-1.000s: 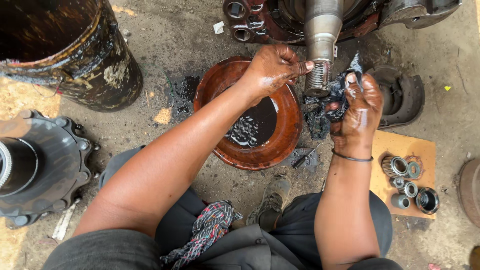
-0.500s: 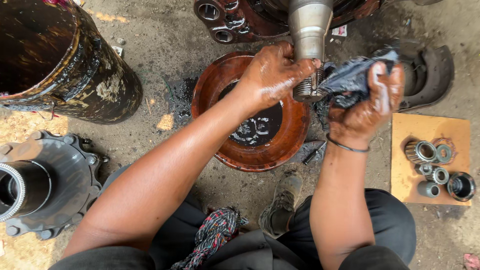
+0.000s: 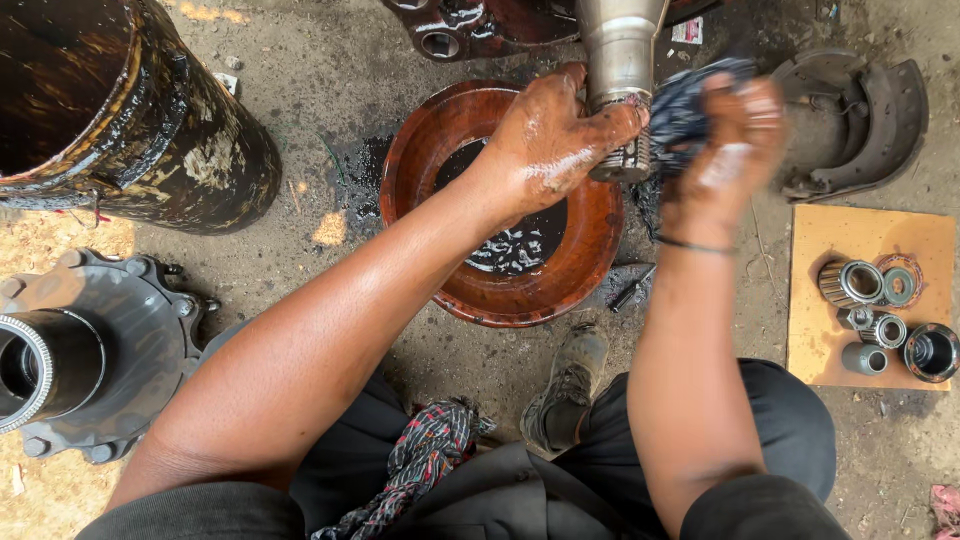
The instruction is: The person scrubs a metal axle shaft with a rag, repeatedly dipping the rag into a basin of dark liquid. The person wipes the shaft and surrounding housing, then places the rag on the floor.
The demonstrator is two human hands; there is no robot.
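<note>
bare ground (image 3: 330, 100), grey packed dirt stained dark with oil, sandy yellow at the left edge. daylight, soft, no hard shadows. a rusty oil-streaked drum (image 3: 110, 110) lies upper left. a flat cardboard sheet (image 3: 860, 235) rests on the dirt at right. no walls or windows in view.

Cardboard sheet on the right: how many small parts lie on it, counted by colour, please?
Silver-grey metal parts: 4
Rust-brown ring: 1
Black cup: 1
Total: 6 on the cardboard sheet, as far as the head view shows.
</note>
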